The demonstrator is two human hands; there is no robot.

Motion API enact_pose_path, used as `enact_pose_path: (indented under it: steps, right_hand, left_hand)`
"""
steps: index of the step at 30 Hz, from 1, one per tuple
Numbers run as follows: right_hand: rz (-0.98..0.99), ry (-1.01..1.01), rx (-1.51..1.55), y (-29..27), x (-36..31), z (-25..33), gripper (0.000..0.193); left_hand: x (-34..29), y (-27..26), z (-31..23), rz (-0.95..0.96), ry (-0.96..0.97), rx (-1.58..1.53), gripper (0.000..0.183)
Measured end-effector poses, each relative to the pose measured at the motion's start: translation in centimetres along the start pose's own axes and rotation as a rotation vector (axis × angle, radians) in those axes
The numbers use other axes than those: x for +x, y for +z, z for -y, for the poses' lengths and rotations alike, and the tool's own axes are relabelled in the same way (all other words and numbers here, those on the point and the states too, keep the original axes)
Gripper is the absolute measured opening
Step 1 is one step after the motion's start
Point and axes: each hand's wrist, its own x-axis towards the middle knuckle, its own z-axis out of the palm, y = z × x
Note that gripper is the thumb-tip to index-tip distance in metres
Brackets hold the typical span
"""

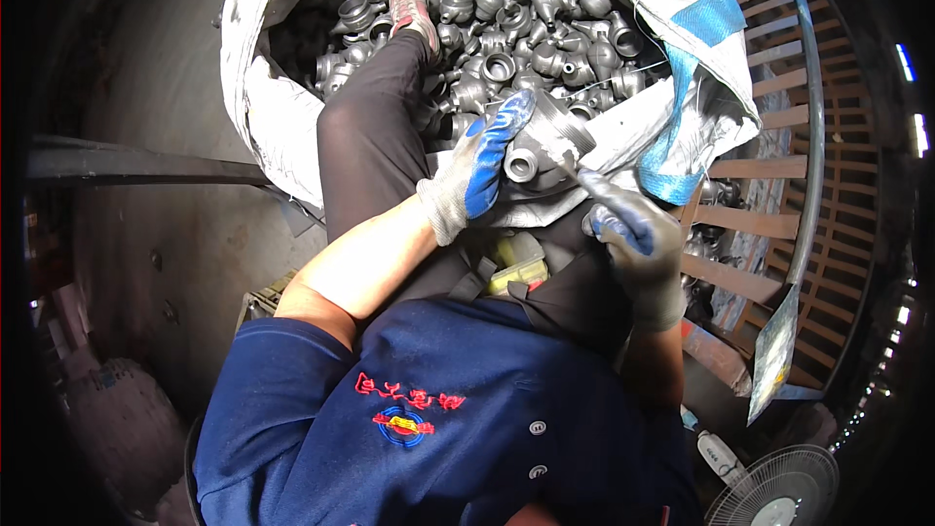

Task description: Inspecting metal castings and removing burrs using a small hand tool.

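Observation:
My left hand (484, 164), in a grey glove with a blue coated palm, is closed round the side of a dark grey metal casting (553, 141). The casting is rounded, with a ribbed rim and a short round outlet facing me. White paste or bare bright metal shows on its near right side. My right hand (638, 234), gloved alike, is curled, with a narrow grey tip pointing at that white patch. Whether the tip is a finger or a slim tool I cannot make out. The casting is held over the near edge of a white woven bulk bag (255, 102).
Many similar castings (492, 15) fill the bag, and my shoe (413, 10) rests among them. A blue strap (672, 136) hangs at the bag's right. Further right stand a slatted rack (769, 170) and a long-handled shovel (776, 351). A fan (774, 502) sits at the lower right.

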Motion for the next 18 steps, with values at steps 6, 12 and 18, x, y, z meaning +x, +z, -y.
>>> enact_pose_path:
  steps: [6,12,18]
  right_hand:
    - [-0.377,0.198,0.798,1.8,1.7,0.4,0.042]
    - [-0.248,0.429,1.004,3.3,1.2,-0.3,0.036]
    - [-0.297,0.414,1.033,4.0,2.0,0.4,0.029]
  left_hand:
    - [1.0,1.5,-2.1,0.014,-0.376,-1.198,0.036]
    - [0.8,2.3,-2.1,0.135,-0.69,-1.588,0.041]
    - [-0.5,1.6,-0.5,0.084,-0.079,-0.798,0.045]
